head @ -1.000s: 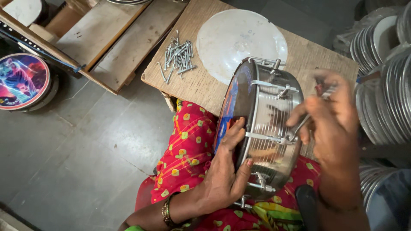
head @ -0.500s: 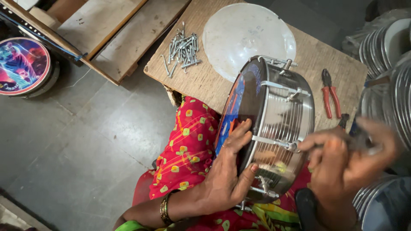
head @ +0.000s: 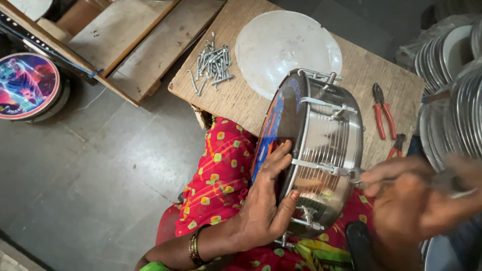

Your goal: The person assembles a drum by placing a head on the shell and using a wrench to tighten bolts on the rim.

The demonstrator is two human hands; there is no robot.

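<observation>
Since half a second ago, right hand (head: 411, 200) has slid lower and rightward along the drum (head: 321, 150), now blurred at its lower rim; pliers (head: 381, 110) lie fully uncovered on the table (head: 241, 95).

Right hand: fingers bunched near a tension rod at the shell's edge. Blur hides what they pinch; cannot tell the grip.

Left hand (head: 263, 206): fingers spread flat over the painted drumhead, thumb hooked on the steel shell, pressing the drum steady. Bangles at the wrist.

Drum stands on edge across the lap, on red cloth with yellow squares, leaning against the table's near edge.

Table: white round drum skin (head: 286, 50) behind the drum, pile of metal rods (head: 213, 62) near the left corner, open wood between them. Pliers, red-handled, right of the drum.

Left: bare grey floor, wide room. Finished drum (head: 27, 85) with a bright blue-pink picture at far left. Stacked metal rims (head: 452, 100) crowd the right edge.
</observation>
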